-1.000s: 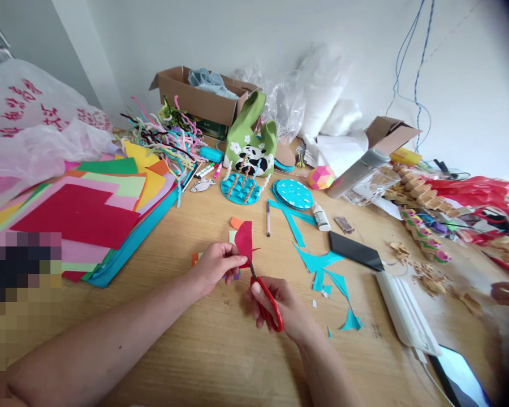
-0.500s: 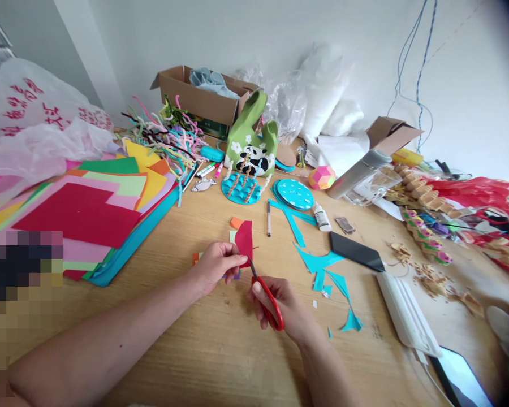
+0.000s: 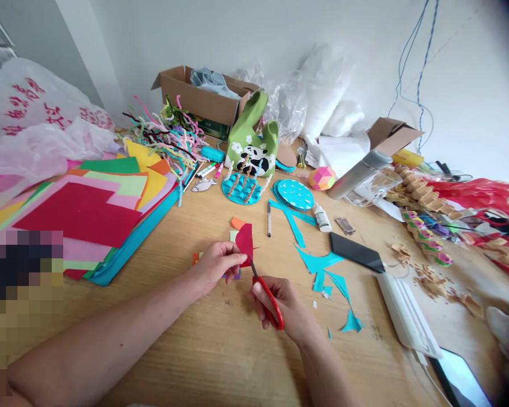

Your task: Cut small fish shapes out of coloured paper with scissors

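Observation:
Between thumb and fingers, my left hand pinches a small dark red sheet with a curved left edge. My right hand grips red-handled scissors, thumb through one loop. The scissors' blades meet the lower edge of the red sheet, right beside my left fingertips. Under and behind my left hand lie small coloured pieces, partly hidden, among them an orange piece. A pen lies just beyond the red sheet.
Blue scraps, a glue bottle, a black phone-like slab and a white power strip lie to the right. Coloured sheets are stacked at left. Blue discs and a green panda bag stand behind.
The red sheet's top edge sits very slightly lower. Both hands and the scissors have hardly moved.

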Action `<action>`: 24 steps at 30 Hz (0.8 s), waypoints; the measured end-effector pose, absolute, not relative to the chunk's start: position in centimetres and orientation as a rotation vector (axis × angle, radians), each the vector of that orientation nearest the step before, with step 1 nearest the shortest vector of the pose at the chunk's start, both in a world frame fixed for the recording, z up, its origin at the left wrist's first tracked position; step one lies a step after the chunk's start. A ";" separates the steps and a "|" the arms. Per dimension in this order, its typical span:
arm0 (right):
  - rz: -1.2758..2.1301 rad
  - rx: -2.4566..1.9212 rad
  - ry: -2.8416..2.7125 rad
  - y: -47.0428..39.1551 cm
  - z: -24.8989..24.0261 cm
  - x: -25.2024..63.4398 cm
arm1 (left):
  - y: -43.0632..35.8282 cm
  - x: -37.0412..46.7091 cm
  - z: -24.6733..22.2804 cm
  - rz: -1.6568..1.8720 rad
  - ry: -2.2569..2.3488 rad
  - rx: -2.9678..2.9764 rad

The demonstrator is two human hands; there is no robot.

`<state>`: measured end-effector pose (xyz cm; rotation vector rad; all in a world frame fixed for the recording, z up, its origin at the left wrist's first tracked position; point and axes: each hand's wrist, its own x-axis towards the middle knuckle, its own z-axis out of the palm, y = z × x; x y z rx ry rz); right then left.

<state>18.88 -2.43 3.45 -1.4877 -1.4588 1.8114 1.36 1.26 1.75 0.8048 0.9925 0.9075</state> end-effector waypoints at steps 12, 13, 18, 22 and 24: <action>1.830 -1.492 -1.469 -2.4 3.6 18.9 | 1.2 1.3 1.8 0.913 1.046 0.955; 1.830 -1.492 -1.469 -2.4 3.6 18.9 | 1.2 1.2 1.8 0.912 1.046 0.962; 1.825 -1.494 -1.456 -2.3 3.4 19.0 | 1.2 1.2 1.6 0.911 1.043 0.965; 1.816 -1.485 -1.449 -2.3 3.2 19.1 | 1.2 1.2 1.7 0.918 1.033 0.941; 1.809 -1.485 -1.453 -2.4 3.2 19.2 | 1.2 1.2 1.8 0.921 1.026 0.919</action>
